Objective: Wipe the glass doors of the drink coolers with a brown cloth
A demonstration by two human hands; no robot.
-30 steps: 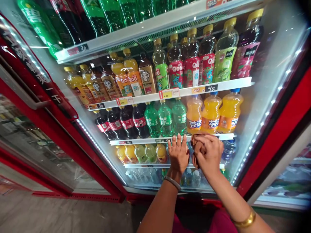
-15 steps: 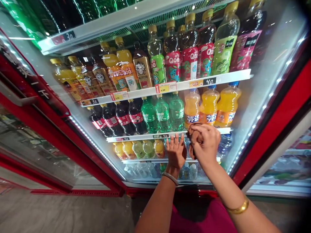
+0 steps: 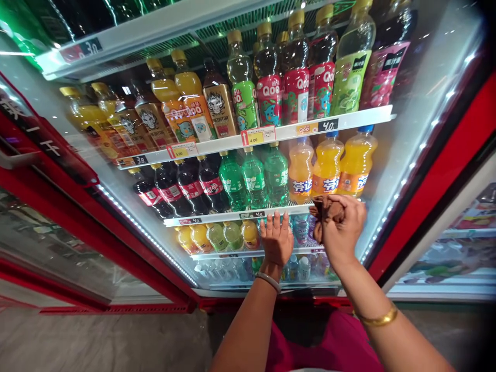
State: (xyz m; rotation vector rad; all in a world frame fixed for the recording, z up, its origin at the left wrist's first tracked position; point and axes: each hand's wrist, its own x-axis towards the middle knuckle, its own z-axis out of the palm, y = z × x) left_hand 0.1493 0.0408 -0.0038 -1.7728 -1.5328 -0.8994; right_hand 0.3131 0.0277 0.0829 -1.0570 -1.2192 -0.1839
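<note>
My left hand (image 3: 277,240) is raised with its fingers spread, palm toward the shelf edge (image 3: 217,216) below the green bottles (image 3: 253,178). It holds nothing. My right hand (image 3: 343,225) is closed on a crumpled brown cloth (image 3: 329,212), at the right part of that same shelf edge, just under the orange soda bottles (image 3: 327,165). The cloth hides part of the shelf's front. Whether either hand touches the shelf or glass in front of it, I cannot tell.
Cola bottles (image 3: 211,183) stand left on the middle shelf. Several juice bottles (image 3: 269,95) line the shelf above, small bottles (image 3: 232,235) the one below. A red door frame (image 3: 434,175) rises at the right, another (image 3: 151,263) at the left.
My right hand has moved a little to the right with the brown cloth, farther from my left hand. The view has shifted slightly; my left hand keeps its spread pose.
</note>
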